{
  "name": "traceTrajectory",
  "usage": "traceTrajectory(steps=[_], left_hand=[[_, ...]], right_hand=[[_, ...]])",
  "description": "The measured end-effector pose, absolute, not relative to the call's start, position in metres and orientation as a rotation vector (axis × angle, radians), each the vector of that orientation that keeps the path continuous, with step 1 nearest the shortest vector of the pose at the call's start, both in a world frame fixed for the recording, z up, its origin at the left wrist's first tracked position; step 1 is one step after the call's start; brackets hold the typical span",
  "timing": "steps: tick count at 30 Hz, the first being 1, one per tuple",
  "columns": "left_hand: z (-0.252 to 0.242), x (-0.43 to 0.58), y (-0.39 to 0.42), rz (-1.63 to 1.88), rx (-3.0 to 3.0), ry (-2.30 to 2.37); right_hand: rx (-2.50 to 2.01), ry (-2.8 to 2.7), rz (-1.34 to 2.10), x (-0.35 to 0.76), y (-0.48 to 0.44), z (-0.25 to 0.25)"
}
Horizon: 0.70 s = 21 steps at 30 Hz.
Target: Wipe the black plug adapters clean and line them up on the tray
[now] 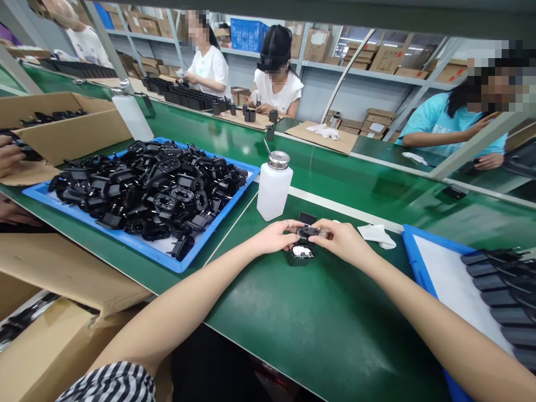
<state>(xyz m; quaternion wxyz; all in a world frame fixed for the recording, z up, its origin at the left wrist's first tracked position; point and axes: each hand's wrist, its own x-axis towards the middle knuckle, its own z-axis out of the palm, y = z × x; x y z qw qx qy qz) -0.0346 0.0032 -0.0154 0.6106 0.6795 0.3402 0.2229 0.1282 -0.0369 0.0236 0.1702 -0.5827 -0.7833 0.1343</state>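
Note:
My left hand [281, 237] and my right hand [336, 239] meet over the green bench, fingers closed on a black plastic plug cover [307, 232] between them. Just below it on the bench lies an open black adapter housing [302, 254] with white material inside. Behind my fingers rests a small flat black piece [307, 218]. A white pump bottle [274, 190] with a metal top stands beyond my left hand. To the right of my right hand lies a crumpled white cloth [377, 236].
On the left, a blue tray [184, 263] holds a heap of black plug covers [167, 187]. Another blue-rimmed tray [412, 262] at right holds rows of black adapters [498, 290]. Cardboard boxes [84, 137] flank the bench. Several people work across the green belt [234, 148]; another person's hand [10, 156] is at far left.

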Motion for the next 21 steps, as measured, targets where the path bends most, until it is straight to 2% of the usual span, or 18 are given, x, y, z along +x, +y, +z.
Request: traceTrajectory(steps=[7,14,21], left_hand=[[-0.014,-0.036,0.001,0.597,1.796,0.766],[-0.008,-0.036,-0.004,0.566,1.934,0.892],[0.021,-0.031,-0.001,0.249,2.439,1.012]], right_hand=[[-1.533,-2.318,0.249,0.136,-0.036,0.021],[-1.595,-2.287,0.283,0.131,-0.038,0.019],[-1.709,-2.431,0.318,0.132,-0.030,0.025]])
